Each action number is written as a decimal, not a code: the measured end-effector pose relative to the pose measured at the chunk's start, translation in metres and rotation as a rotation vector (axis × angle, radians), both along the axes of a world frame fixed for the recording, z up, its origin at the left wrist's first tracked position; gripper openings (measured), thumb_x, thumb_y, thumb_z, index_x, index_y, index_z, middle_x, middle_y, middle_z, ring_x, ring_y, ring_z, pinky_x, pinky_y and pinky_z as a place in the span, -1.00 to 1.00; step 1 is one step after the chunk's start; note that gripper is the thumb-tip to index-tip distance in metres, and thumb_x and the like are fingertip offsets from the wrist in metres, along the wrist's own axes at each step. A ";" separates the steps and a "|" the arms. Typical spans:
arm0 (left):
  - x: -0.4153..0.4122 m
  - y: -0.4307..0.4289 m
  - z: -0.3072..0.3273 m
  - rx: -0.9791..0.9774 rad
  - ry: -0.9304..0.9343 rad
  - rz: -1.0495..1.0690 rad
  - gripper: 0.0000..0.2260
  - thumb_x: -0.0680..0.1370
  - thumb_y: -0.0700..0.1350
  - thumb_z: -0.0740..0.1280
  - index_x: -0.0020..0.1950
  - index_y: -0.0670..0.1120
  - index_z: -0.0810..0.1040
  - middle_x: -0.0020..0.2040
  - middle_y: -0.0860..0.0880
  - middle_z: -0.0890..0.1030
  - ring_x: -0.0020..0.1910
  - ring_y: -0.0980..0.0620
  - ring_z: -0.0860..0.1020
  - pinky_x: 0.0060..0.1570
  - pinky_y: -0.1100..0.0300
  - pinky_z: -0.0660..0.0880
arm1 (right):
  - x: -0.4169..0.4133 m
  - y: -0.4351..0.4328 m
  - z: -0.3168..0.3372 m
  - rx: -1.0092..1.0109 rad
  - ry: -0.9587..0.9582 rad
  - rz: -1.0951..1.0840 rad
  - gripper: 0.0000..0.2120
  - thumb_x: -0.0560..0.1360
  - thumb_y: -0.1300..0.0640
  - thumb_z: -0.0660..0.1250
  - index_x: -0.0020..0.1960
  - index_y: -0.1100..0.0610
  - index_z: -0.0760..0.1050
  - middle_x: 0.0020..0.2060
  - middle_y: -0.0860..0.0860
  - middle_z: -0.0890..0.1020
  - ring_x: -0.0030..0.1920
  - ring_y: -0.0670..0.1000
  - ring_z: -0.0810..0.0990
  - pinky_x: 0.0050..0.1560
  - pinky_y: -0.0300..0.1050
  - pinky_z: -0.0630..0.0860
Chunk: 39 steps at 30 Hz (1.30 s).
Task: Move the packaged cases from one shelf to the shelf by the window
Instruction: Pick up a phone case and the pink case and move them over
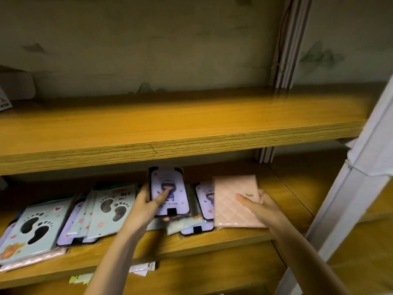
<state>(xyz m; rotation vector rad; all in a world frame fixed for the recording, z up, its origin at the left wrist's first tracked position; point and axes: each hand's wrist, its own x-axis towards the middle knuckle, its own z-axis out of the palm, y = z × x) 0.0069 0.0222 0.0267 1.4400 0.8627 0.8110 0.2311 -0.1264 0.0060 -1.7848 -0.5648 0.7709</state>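
Observation:
Several packaged cases lie on the middle wooden shelf (244, 237). My left hand (146, 206) grips a lilac packaged case (170, 182) printed with a cartoon figure, thumb across its front, raised a little above the pile. My right hand (258, 206) holds a pink quilted case (231, 196) at the right end of the row, thumb on top. Between the two lies another lilac case (204, 201). Pale blue cases with footprint cut-outs (36, 228) are stacked at the left.
A thick wooden shelf board (170, 124) runs above, close over the cases. A pale upright post (350, 205) stands at the right. A grey box (17, 86) sits at the upper shelf's far left. Small packets (140, 270) lie on the shelf below.

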 end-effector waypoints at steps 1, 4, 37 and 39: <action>-0.002 -0.005 0.003 -0.013 -0.027 -0.031 -0.77 0.51 -0.18 0.30 0.14 -0.02 0.41 0.02 0.00 0.59 0.00 0.07 0.57 -0.12 0.23 0.50 | -0.001 -0.009 0.001 0.016 0.001 0.023 -0.67 0.43 0.02 0.39 0.11 0.15 0.45 -0.03 0.13 0.64 -0.09 0.08 0.66 -0.18 -0.05 0.62; 0.002 -0.020 0.006 -0.090 -0.092 -0.137 -0.80 0.50 -0.22 0.30 0.07 0.01 0.43 -0.07 0.06 0.60 -0.17 0.14 0.61 -0.31 0.30 0.56 | -0.002 -0.040 0.003 0.051 -0.027 0.016 -0.69 0.47 0.01 0.34 0.12 0.18 0.47 -0.04 0.13 0.65 -0.10 0.10 0.68 -0.15 -0.02 0.65; 0.258 -0.363 -0.002 -0.175 -0.072 -0.446 -0.73 0.46 -0.13 0.34 0.15 0.00 0.44 -0.03 -0.09 0.68 -0.16 -0.03 0.68 -0.22 0.00 0.61 | 0.188 -0.437 0.043 0.121 -0.096 -0.216 -0.81 0.44 0.13 0.36 0.03 0.08 0.42 -0.09 0.07 0.62 -0.18 0.01 0.64 -0.41 -0.27 0.57; 0.287 -0.372 -0.002 -0.177 -0.073 -0.468 -0.69 0.46 -0.13 0.33 0.19 -0.05 0.43 0.02 -0.13 0.66 -0.15 -0.06 0.67 -0.40 0.10 0.62 | 0.213 -0.447 0.045 0.129 -0.092 -0.240 -0.80 0.45 0.13 0.36 0.04 0.11 0.44 -0.10 0.08 0.63 -0.19 0.02 0.65 -0.41 -0.25 0.58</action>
